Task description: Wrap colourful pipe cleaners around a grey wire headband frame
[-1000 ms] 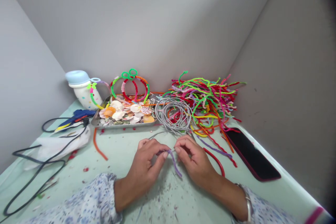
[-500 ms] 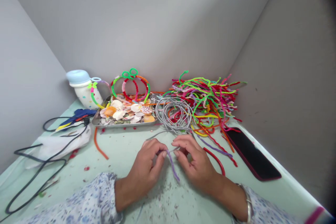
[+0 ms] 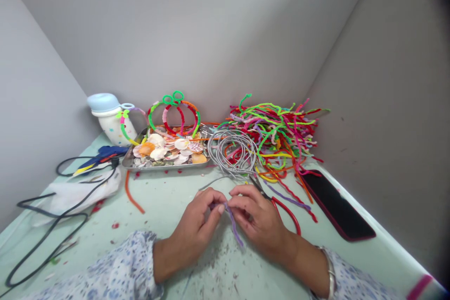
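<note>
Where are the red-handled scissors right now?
In the head view, the red-handled metal scissors lie on the pale green table, partly behind the right hand, left of the black phone.

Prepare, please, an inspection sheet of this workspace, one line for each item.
Surface: pale green tabletop, specks and scraps scattered.
Work things: purple fuzzy stem; red-handled scissors partly behind right hand.
Clutter: tangled stem pile, shell tray, phone.
Hands: left hand pinches the purple stem; right fingertips beside it, grip unclear.
Cables: black cable looped at left; grey coiled cord.
Surroundings: grey walls; other people: nothing seen.
</note>
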Demonstrator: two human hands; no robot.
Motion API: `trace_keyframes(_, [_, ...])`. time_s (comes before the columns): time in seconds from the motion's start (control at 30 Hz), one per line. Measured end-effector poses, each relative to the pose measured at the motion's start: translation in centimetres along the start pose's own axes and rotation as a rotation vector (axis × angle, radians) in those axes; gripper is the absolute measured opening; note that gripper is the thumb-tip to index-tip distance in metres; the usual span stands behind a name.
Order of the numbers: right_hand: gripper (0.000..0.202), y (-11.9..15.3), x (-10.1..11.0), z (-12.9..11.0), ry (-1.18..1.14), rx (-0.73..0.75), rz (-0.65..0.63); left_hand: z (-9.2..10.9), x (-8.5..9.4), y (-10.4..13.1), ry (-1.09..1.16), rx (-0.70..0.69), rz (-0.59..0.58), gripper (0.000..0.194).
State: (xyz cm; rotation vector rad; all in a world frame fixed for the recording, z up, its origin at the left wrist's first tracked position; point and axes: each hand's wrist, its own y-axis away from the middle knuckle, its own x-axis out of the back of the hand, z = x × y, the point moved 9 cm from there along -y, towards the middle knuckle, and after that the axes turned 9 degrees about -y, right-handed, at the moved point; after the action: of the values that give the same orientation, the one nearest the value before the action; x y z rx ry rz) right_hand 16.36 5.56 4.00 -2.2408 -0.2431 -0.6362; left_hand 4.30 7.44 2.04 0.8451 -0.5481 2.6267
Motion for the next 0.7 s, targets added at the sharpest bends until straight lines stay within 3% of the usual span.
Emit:
trace_keyframes(0.13, [0.023, 0.04, 0.07, -0.13, 0.012, 0.021, -0.001, -0.24, -0.01, 0.07, 0.041, 0.050, -0.004, 0.017])
trace_keyframes(0.7, [0.014, -0.15, 0.23, -0.26, 0.003, 0.031, 0.010, -0.24, -0.21, 0.18, 0.007, 0.031, -0.025, 0.018])
